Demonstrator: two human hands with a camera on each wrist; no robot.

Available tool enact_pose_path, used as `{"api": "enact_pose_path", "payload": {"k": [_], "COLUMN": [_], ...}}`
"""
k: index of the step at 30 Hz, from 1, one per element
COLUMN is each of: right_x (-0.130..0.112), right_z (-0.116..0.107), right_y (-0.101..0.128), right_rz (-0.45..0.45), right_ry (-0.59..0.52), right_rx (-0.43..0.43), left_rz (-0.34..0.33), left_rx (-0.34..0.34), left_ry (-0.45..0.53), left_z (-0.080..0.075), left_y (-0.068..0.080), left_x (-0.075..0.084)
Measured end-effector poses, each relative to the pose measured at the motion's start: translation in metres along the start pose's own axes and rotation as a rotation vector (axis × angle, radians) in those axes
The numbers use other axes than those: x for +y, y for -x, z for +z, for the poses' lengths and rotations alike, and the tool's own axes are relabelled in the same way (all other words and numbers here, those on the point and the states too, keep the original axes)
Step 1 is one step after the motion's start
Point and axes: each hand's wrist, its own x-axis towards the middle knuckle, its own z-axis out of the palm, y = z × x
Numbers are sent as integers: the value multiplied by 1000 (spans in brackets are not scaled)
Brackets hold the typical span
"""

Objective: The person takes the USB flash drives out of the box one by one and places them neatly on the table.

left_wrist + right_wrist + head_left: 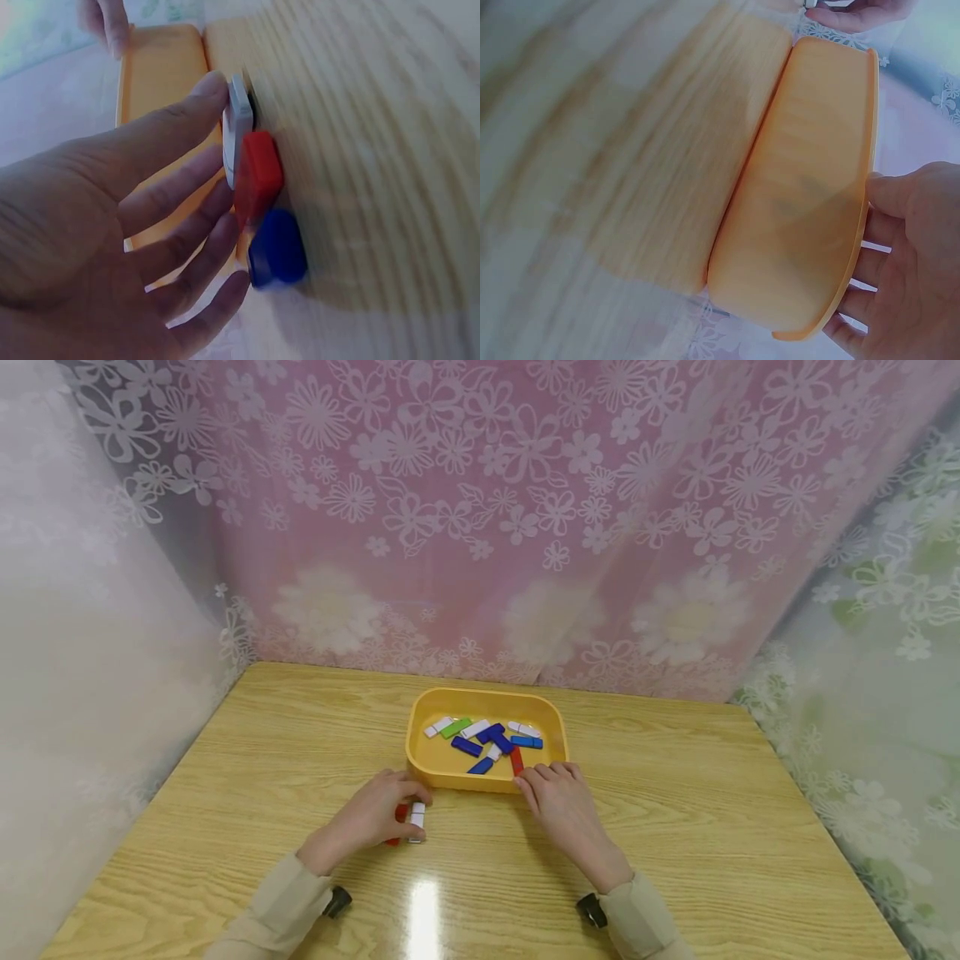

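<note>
My left hand (377, 811) pinches a white USB stick (417, 823) on the table lengthwise, thumb at its near end and index finger at its far end. Alongside lies a red USB stick (259, 176), partly covered by the hand in the head view. A blue stick (280, 247) follows in the row in the left wrist view; the hand hides it from the head camera. My right hand (560, 799) grips the near right rim of a yellow tray (450, 783), thumb at the rim and fingertips hidden behind it.
Inside the tray lie several USB sticks, among them a green one (455, 728), a red one (517, 762) near the right fingers, and white and blue ones. The wooden table (697, 810) reaches back to a pink flowered curtain (480, 527).
</note>
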Motion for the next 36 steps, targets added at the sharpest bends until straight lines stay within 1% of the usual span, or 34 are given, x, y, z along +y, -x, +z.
{"api": "enact_pose_path", "payload": {"k": [3,5,11,17,22,26,30,36], "right_x": [0,0,1,0,1,1,1,1], "right_z": [0,-1,-1,-1,0,0,1,1], "right_y": [0,0,0,0,0,0,1,1], "right_rz": [3,1,-17,-6,-3,-5,-7,-4], "right_ry": [2,1,5,4,3,4,3,4], "right_rx": [-7,-7,24,2,5,9,6,2], "left_rz": [39,51,59,60,94,92,90,96], "left_rx": [-5,-10,-15,-5,-14,-17,-6,-9], "left_ry": [16,23,22,28,-11,-34,-30,-33], "left_z": [-2,-2,-2,-3,-8,-10,-10,-11], "left_y": [2,3,5,9,15,18,19,19], "left_x": [-5,-8,-13,-16,-18,-19,-20,-21]}}
